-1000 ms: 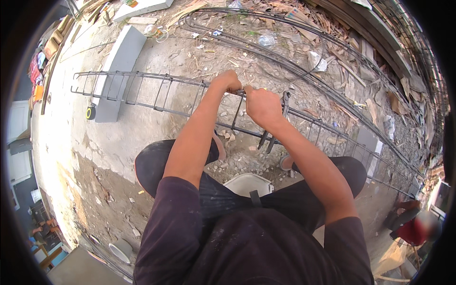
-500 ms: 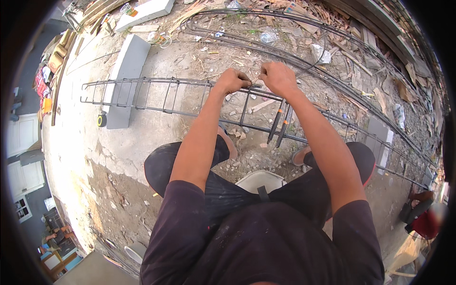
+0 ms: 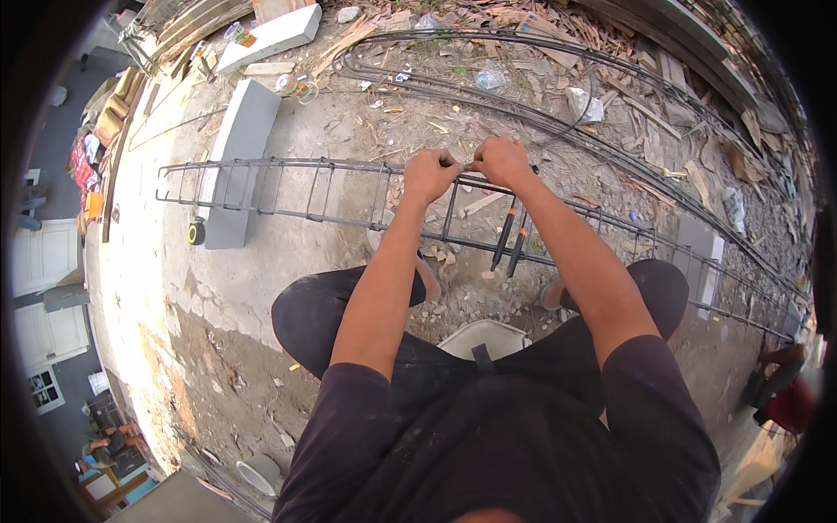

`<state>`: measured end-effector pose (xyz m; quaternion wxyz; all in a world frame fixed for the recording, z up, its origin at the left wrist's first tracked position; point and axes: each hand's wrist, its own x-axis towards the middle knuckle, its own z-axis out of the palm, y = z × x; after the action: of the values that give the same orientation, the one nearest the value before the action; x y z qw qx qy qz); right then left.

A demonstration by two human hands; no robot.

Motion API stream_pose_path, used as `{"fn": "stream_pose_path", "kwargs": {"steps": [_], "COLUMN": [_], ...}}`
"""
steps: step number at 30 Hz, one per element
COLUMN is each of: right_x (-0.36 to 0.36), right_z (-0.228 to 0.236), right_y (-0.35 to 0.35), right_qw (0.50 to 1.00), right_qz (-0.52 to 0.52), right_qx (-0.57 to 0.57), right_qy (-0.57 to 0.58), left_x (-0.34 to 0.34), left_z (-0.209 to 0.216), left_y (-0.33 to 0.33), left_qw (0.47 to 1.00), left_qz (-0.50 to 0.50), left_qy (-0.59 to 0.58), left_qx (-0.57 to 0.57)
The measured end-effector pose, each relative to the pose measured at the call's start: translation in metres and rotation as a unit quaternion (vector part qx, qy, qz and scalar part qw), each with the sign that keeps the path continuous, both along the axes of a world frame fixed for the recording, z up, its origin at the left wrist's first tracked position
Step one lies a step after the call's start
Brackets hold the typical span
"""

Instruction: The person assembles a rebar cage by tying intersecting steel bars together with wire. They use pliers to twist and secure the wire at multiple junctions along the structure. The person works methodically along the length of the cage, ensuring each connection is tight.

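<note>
A long cage of steel reinforcing bars (image 3: 305,215) with square stirrups stretches from left to right in front of my knees. At its far top bar, my left hand (image 3: 430,176) is closed, with thumb and forefinger pinched together. My right hand (image 3: 502,163) is closed beside it, its fingertips almost meeting the left's. Whatever lies between the fingertips is too small to make out. Just right of the stirrup between my hands, a pair of pincers (image 3: 504,237) with dark handles and orange bands hangs on the cage.
Grey blocks (image 3: 235,157) (image 3: 695,253) support the cage at left and right. A tape measure (image 3: 196,232) sits by the left block. Long loose bars (image 3: 488,98) lie beyond, among wood scraps and rubble. Under me is a pale seat (image 3: 462,338). Another person (image 3: 789,401) shows at far right.
Both hands have drawn closer together at the far bar, the right one turning its fingers inward. The whole view has shifted slightly.
</note>
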<state>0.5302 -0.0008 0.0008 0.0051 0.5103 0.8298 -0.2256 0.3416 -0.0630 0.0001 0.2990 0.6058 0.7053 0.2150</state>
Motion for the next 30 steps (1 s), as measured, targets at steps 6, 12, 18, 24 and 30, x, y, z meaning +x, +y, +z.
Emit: {"fn": "stream_pose_path", "kwargs": {"steps": [6,12,18,24,30], "right_x": [0.005,0.003,-0.014,-0.029,-0.038], "right_z": [-0.013,0.027,0.047,0.035,0.03], "right_y": [-0.006,-0.074,-0.127,-0.131,-0.139], "right_qw": [0.99,0.975,0.995,0.991,0.992], "right_qz": [-0.02,-0.031,-0.066,-0.027,-0.091], "right_qx": [-0.14,0.19,0.074,0.118,0.086], "right_qy": [-0.017,0.114,0.015,-0.051,-0.034], "left_x": [0.008,0.007,0.008,0.009,0.009], "left_z": [-0.005,-0.006,-0.01,-0.012,-0.017], "left_y": [0.005,0.002,-0.004,-0.009,-0.005], "left_qw": [0.999,0.998,0.996,0.997,0.996], "left_qz": [0.017,0.011,0.016,0.026,0.025], "left_qy": [0.048,0.065,0.065,0.036,0.039], "left_qx": [-0.012,0.004,0.058,0.069,0.071]}}
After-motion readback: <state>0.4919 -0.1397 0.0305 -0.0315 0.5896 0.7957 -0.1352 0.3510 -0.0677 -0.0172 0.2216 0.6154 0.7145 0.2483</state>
